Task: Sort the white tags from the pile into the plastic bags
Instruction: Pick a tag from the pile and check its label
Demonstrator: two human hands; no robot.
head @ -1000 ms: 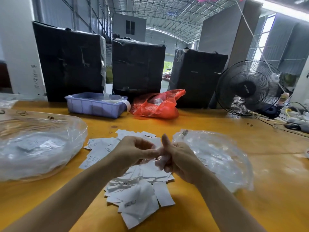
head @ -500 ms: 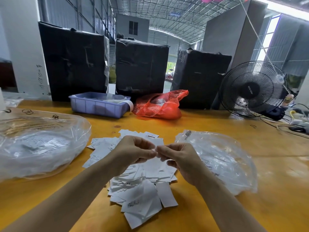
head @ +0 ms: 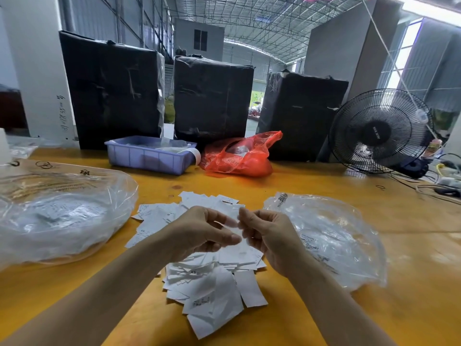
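Note:
A pile of white tags [head: 209, 283] lies on the yellow table [head: 411, 283] in front of me. Above the pile, my left hand [head: 199, 233] and my right hand [head: 269, 236] meet, and both pinch one white tag [head: 235, 221] between their fingertips. A large clear plastic bag [head: 62, 216] with tags inside sits at the left. A second clear plastic bag [head: 331, 236], flatter and holding some tags, lies just right of my right hand.
A lilac plastic tray [head: 147, 157] and a red plastic bag [head: 239, 156] stand behind the pile. Three black-wrapped boxes [head: 212, 96] line the table's back. A black fan [head: 379, 131] and cables [head: 439, 186] are at the far right.
My hands, pressed together a second ago, have drawn slightly apart and lifted a little. A white tag now shows stretched between their fingertips.

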